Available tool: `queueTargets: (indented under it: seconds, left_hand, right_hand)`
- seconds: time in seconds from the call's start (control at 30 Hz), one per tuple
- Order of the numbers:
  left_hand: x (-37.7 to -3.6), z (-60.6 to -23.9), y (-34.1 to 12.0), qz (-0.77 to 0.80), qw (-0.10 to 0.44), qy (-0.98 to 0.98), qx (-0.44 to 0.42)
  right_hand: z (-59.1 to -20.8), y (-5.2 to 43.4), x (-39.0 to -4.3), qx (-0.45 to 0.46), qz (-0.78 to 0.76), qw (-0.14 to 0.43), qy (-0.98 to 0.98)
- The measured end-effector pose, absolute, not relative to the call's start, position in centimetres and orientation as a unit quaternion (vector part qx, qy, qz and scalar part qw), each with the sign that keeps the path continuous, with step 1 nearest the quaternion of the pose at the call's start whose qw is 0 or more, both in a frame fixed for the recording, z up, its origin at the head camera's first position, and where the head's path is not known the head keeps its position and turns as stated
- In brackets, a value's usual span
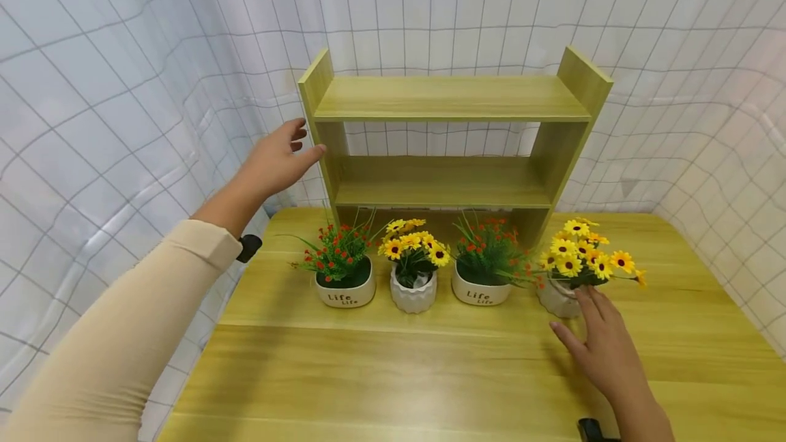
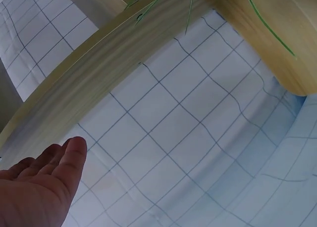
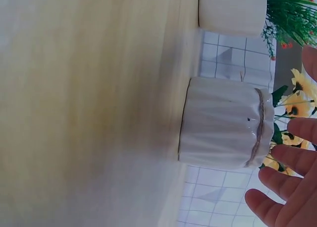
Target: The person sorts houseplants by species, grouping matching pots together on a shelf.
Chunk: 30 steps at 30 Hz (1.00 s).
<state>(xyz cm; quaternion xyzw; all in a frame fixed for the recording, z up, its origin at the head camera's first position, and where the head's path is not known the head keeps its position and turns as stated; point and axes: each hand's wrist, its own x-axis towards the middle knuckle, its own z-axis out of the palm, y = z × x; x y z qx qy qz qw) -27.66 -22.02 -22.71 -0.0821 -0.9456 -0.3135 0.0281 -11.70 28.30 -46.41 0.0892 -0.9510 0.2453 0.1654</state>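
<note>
On the wooden surface [image 1: 430, 367] four pots stand in a row in front of a two-tier shelf [image 1: 451, 97]. The right hand [image 1: 604, 343], at about 5 o'clock in the head view, hovers just beside the rightmost pot [image 1: 557, 299], a white one with yellow flowers; its fingers [image 3: 292, 160] are straight and spread wide, near the pot's rim, and the pictures do not settle whether they touch it. In the right wrist view this pot [image 3: 223, 123] stands upright on the surface, with a thin cord round its neck.

The left hand [image 1: 276, 159], at about 10 o'clock, is raised beside the shelf's left upright, fingers relaxed and loosely apart, holding nothing; the fingertips are just at the upright's edge. The left wrist view shows the thumb [image 2: 69, 160] near the shelf's wooden edge [image 2: 89, 83].

At 9 o'clock from the rightmost pot come a red-flower pot [image 1: 482, 288], a second yellow-flower pot [image 1: 413, 292] and another red-flower pot [image 1: 346, 288]. A white gridded cloth [image 1: 123, 87] hangs behind.
</note>
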Motion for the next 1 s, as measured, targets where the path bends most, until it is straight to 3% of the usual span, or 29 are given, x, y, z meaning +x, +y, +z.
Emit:
queueTargets:
  seconds: [0.27, 0.6, 1.0]
  left_hand:
    - [-29.2, -23.6, -21.2, -0.356, 0.035, -0.932, -0.062]
    - [-30.2, -24.4, -19.7, -0.401, 0.084, -0.910, -0.062]
    - [-31.0, -25.0, -18.6, -0.354, 0.156, -0.921, -0.048]
  right_hand:
    - [-46.4, 28.3, -11.8, 0.049, 0.290, 0.149, -0.944]
    - [-45.9, 27.8, -12.0, -0.062, 0.364, 0.161, -0.915]
    - [-46.9, 28.7, -13.1, -0.114, 0.499, 0.113, -0.852]
